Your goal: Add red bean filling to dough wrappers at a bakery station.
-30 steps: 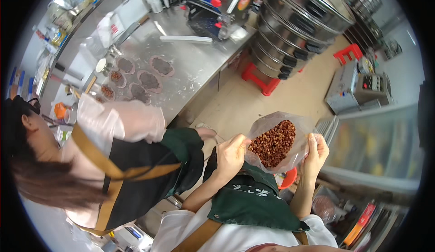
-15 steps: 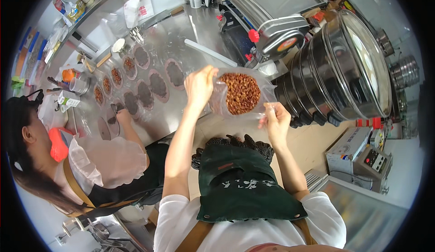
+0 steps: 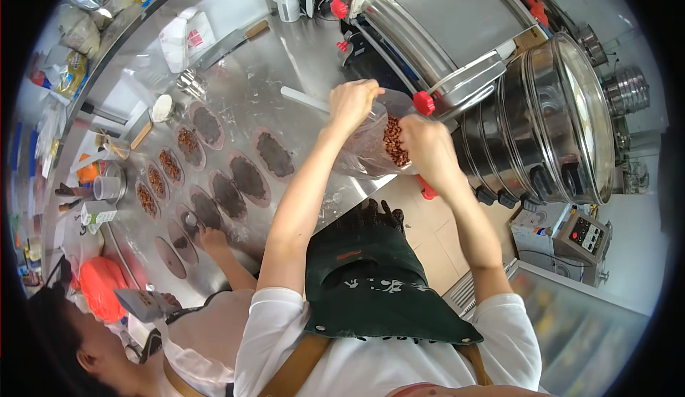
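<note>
My left hand (image 3: 354,104) is closed in a pinch on the rim of a clear plastic bag (image 3: 360,156), above the front edge of the steel table. Reddish-brown nut-like pieces (image 3: 394,144) fill the bag's right part. My right hand (image 3: 432,153) is at the bag's right side, over the pieces; its fingers are partly hidden and blurred, and I cannot tell whether they hold any. To the left lie several flat pinkish ovals spread with dark paste (image 3: 274,154). A few at the far left carry reddish-brown pieces (image 3: 170,166) on top.
A co-worker's hand (image 3: 212,240) works over the ovals at left. A roller machine (image 3: 428,33) stands at the back right, with a stacked steel steamer (image 3: 531,122) beside it. A white stick (image 3: 305,99), a knife (image 3: 232,44) and a white kettle (image 3: 291,1) are on the table (image 3: 246,76).
My right hand has left the bag's lower right edge and moved up over the pieces. My left hand and the bag have shifted right and nearer the machine. The co-worker has leaned lower.
</note>
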`<state>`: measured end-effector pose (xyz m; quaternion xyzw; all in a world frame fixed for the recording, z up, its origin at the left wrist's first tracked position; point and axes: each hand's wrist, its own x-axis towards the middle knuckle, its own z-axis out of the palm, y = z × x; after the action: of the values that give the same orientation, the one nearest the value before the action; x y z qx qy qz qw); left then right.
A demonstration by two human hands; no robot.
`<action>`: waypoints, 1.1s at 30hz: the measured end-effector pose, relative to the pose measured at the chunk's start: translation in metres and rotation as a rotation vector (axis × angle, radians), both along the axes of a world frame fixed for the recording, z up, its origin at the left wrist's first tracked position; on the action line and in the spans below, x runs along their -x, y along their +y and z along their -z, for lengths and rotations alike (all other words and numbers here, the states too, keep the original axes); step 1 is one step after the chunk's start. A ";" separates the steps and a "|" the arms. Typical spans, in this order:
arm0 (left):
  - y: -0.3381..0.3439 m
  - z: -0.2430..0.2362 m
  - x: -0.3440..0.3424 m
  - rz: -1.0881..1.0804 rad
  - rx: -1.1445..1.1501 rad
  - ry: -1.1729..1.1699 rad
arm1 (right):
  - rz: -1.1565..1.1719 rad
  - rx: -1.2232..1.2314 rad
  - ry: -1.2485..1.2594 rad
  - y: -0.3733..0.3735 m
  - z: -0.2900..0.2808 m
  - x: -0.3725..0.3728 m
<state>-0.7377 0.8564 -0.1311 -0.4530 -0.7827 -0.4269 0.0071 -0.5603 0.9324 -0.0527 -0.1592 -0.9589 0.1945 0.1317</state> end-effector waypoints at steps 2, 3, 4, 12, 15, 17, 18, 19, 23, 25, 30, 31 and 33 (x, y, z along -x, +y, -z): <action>0.007 0.000 0.009 0.042 -0.025 0.019 | -0.113 -0.098 -0.269 0.027 0.041 0.028; 0.010 0.002 0.014 0.075 -0.046 0.052 | -0.209 -0.148 -0.274 0.040 0.068 0.037; 0.013 0.004 0.017 0.101 -0.055 0.046 | -0.315 -0.194 -0.279 0.047 0.087 0.044; 0.019 0.012 -0.005 -0.016 -0.193 -0.153 | -0.394 -0.536 -0.117 0.033 0.144 0.072; -0.028 0.034 -0.033 -0.399 -0.292 -0.237 | -0.364 -0.313 -0.388 0.028 0.141 0.065; -0.060 0.073 -0.071 -0.685 -0.040 -0.405 | -0.212 -0.081 -0.149 0.002 0.104 0.074; -0.063 0.099 -0.096 -0.674 -0.028 -0.551 | -0.172 -0.134 -0.206 0.007 0.114 0.073; -0.065 0.117 -0.112 -0.667 -0.011 -0.700 | -0.187 -0.129 -0.207 0.010 0.120 0.073; -0.064 0.095 -0.109 -0.633 -0.015 -0.920 | -0.138 -0.185 -0.228 0.015 0.136 0.074; -0.064 0.095 -0.105 -0.633 -0.002 -0.919 | -0.156 -0.217 -0.223 0.007 0.127 0.080; -0.057 0.092 -0.100 -0.663 -0.064 -0.995 | -0.142 -0.216 -0.150 0.003 0.124 0.077; -0.059 0.098 -0.100 -0.665 -0.053 -0.959 | -0.153 -0.215 -0.148 0.005 0.123 0.078; -0.060 0.105 -0.102 -0.651 -0.059 -0.910 | -0.137 -0.061 -0.261 0.012 0.115 0.079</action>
<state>-0.6359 0.7960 -0.2363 0.0426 -0.7939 -0.5769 -0.1872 -0.6394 0.9440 -0.1673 -0.1135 -0.9819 0.1515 -0.0029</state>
